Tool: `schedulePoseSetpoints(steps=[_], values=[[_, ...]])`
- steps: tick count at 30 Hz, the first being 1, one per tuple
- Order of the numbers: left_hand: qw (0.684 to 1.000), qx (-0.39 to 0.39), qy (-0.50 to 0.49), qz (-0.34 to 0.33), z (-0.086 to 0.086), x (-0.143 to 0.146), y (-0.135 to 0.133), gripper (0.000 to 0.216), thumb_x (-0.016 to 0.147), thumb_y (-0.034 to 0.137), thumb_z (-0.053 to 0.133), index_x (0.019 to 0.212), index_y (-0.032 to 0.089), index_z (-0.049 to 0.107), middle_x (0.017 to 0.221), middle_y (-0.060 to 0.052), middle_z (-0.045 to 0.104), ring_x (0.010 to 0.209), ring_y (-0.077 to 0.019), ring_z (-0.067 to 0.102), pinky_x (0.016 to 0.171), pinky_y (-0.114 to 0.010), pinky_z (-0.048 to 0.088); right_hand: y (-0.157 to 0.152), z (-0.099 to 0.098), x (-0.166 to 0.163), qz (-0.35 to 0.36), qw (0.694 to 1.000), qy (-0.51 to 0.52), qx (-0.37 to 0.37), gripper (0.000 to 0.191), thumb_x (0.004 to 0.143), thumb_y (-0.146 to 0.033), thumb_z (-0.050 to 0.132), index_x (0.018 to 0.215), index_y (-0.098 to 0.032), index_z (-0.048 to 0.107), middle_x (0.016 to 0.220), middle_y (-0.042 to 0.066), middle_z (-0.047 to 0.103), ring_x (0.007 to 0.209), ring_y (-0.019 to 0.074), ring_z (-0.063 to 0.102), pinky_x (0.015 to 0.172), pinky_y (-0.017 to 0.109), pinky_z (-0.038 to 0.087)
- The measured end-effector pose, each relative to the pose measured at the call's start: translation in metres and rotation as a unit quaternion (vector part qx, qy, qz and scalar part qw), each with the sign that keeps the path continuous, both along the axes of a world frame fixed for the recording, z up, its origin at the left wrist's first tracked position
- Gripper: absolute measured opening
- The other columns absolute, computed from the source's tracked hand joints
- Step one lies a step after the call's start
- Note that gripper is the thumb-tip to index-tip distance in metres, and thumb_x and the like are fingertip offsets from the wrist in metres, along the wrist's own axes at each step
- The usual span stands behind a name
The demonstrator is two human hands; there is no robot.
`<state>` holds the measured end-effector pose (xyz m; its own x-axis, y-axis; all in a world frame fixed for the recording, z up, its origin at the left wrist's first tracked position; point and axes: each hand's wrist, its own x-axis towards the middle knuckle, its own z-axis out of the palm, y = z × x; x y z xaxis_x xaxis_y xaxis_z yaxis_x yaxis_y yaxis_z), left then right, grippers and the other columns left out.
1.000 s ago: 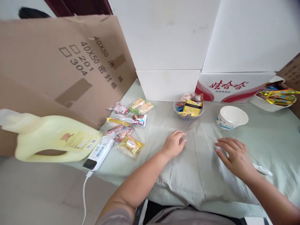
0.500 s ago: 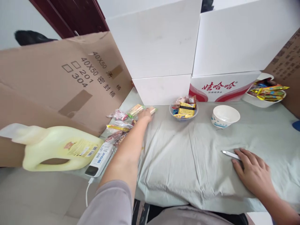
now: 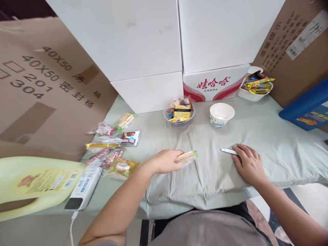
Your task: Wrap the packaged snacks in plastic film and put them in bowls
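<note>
My left hand (image 3: 167,161) is closed around one end of a wrapped biscuit snack (image 3: 186,157) in clear film with green ends, over the middle of the cloth. My right hand (image 3: 249,163) rests on the cloth at the right, with its thumb and forefinger on a slim white pointed tool (image 3: 229,151); the tool's rear end is hidden under the fingers. A white paper bowl (image 3: 221,114) stands beyond the right hand. Behind the left hand is a clear round bowl (image 3: 193,115) of wrapped snacks. Another wrapped biscuit snack (image 3: 125,121) lies at the left among several snack packets (image 3: 112,154).
A white power bank-like device (image 3: 85,186) with a cable and a pale yellow jug (image 3: 38,184) are at the left. White boxes (image 3: 151,92) and a cardboard box (image 3: 58,85) stand behind. A white container (image 3: 252,95) of snacks and a blue container (image 3: 307,107) are at the right.
My left hand has come away from the snack pile, toward me and rightward, carrying the biscuit snack. My right hand stays by the slim tool. The camera view has turned right.
</note>
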<state>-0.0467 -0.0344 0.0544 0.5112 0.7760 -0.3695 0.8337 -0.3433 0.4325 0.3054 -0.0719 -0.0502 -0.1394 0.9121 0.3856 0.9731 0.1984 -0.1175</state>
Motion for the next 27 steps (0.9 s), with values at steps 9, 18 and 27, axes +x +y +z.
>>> schedulePoseSetpoints(steps=[9, 18, 27], values=[[0.952, 0.173, -0.189, 0.168, -0.06, 0.018, 0.019, 0.031, 0.076, 0.037, 0.065, 0.101, 0.02, 0.066, 0.104, -0.006, 0.066, 0.089, -0.0211, 0.061, 0.079, -0.033, 0.05, -0.002, 0.003, 0.003, 0.009, 1.0, 0.019, -0.002, 0.031, 0.095, -0.032, 0.043, 0.114, -0.022, 0.065, 0.122, 0.011, 0.062, 0.114, 0.0295, 0.052, 0.09, 0.046, 0.043], [0.894, 0.096, -0.401, 0.173, -0.073, 0.001, 0.025, 0.03, 0.086, 0.044, 0.056, 0.09, 0.017, 0.067, 0.086, -0.006, 0.065, 0.076, -0.0158, 0.06, 0.066, -0.027, 0.048, 0.0, 0.039, -0.081, 0.192, 0.979, 0.071, -0.019, 0.03, 0.098, -0.031, 0.044, 0.121, -0.024, 0.062, 0.098, 0.008, 0.068, 0.088, 0.0212, 0.063, 0.078, 0.035, 0.05], [0.931, -0.006, -0.349, 0.102, -0.063, 0.001, 0.018, 0.049, 0.065, 0.049, 0.079, 0.102, 0.019, 0.067, 0.095, -0.003, 0.063, 0.06, -0.0083, 0.048, 0.057, -0.023, 0.044, 0.005, 0.049, -0.084, 0.179, 0.982, 0.01, -0.06, 0.029, 0.098, -0.031, 0.046, 0.118, -0.023, 0.065, 0.105, 0.01, 0.063, 0.084, 0.0198, 0.063, 0.074, 0.032, 0.051]])
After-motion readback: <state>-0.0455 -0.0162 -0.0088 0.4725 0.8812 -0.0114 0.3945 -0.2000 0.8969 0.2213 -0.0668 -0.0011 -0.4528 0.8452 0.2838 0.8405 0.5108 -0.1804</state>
